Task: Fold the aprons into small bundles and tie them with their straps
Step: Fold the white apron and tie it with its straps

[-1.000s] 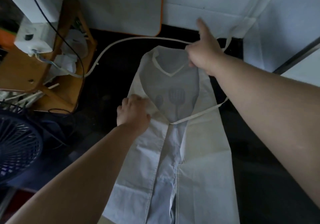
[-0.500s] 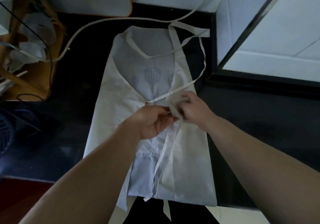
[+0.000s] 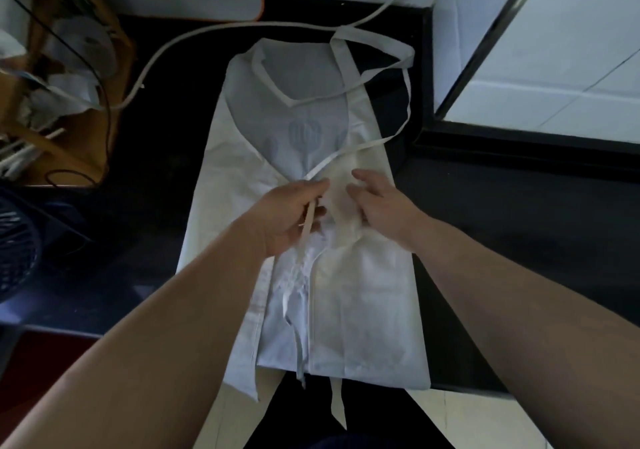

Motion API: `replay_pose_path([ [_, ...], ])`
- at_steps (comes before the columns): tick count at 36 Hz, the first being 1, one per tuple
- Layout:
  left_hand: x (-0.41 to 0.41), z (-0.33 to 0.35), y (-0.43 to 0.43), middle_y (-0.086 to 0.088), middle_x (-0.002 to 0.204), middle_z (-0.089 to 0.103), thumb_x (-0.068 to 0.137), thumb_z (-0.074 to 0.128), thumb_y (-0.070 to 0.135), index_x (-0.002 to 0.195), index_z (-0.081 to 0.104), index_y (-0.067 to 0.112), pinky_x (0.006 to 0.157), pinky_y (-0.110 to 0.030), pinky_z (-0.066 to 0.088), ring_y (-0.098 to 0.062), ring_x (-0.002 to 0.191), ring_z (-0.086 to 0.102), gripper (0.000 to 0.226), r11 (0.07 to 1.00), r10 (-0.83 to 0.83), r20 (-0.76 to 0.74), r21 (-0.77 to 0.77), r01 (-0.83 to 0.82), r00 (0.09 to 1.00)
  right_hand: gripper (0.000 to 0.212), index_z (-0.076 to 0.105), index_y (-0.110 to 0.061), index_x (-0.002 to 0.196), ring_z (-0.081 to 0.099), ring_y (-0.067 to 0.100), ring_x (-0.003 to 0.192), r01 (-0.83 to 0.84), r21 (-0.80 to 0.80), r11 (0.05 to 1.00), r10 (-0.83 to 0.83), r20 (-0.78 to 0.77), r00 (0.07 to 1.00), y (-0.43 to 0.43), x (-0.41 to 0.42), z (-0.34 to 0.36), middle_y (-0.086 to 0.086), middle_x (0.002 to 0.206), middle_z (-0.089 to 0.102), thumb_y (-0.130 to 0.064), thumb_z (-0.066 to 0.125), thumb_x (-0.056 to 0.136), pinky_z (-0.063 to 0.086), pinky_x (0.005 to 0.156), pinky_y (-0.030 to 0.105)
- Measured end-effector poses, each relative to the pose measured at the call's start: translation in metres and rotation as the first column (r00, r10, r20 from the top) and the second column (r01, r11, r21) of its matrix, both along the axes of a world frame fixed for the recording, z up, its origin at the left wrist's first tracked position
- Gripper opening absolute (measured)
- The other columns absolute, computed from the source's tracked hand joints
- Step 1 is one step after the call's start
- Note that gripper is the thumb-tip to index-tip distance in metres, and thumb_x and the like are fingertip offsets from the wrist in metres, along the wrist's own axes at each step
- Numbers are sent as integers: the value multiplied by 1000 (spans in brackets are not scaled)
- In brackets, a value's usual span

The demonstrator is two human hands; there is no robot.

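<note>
The white apron [image 3: 363, 292] is lying flat along the dark bench [image 3: 519, 223], its bib pointing away from the person and its two long sides folded in toward the middle. The lower hem is hanging a little over the near edge. On the bib, a pale grey print [image 3: 304, 133] is showing through the cloth: a slotted spatula with a smaller utensil at each side, a picture and not letters. The left hand [image 3: 287, 216] is hovering over the centre of the apron, its thumb and fingers pinching a narrow strap [image 3: 309, 218], which is running down from the hand along the middle fold. From the same fingertips a second strap [image 3: 349, 152] is going up to the right edge of the apron; whether both are one piece I cannot tell. The right hand [image 3: 384, 206] is just beside the left one, its fingers spread loosely and resting on the right folded flap. A long white band [image 3: 207, 31] is curving across the bench beyond the bib. At the far left a wooden stand [image 3: 69, 157] and a dark blue fan [image 3: 14, 251] are standing.
</note>
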State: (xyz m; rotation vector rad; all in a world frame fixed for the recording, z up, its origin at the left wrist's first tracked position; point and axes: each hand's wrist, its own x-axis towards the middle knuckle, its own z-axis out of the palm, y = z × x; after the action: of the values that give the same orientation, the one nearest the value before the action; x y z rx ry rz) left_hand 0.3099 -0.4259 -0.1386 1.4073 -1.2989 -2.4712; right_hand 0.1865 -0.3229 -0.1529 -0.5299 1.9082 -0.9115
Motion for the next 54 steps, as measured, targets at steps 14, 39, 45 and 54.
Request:
replay_pose_path([
  [14,81,42,-90,-20,141,29,88,61,31,137,35,15,102,-51,30,-40,128,29,58,404,447,770,-629,664,456,87,28,-24,145,38,32,130,-279,376,883,409,-331,850,-29,26,11,13,143,31,-70,58,77,41,102,45],
  [39,11,-15,-67,-15,105,67,100,39,35,98,63,13,74,-33,44,-34,99,62,33,372,-106,619,-701,609,778,20,59,-14,85,55,19,84,-82,175,981,156,-460,874,-105,19,-14,5,87,59,-25,49,98,35,73,25],
  [45,-15,-22,-91,-12,105,67,99,46,24,106,68,13,71,-28,40,-30,96,61,26,423,-116,467,-775,469,876,24,69,-1,94,61,27,92,-167,32,985,167,-365,916,-125,3,6,17,97,66,-14,49,96,46,81,36],
  [54,37,-20,-66,-1,151,31,95,48,40,137,47,32,108,-42,28,-29,136,27,42,142,-182,713,-662,736,677,41,50,-10,136,51,28,121,-135,161,978,196,-468,862,-77,23,13,11,131,56,-13,48,95,39,96,29],
])
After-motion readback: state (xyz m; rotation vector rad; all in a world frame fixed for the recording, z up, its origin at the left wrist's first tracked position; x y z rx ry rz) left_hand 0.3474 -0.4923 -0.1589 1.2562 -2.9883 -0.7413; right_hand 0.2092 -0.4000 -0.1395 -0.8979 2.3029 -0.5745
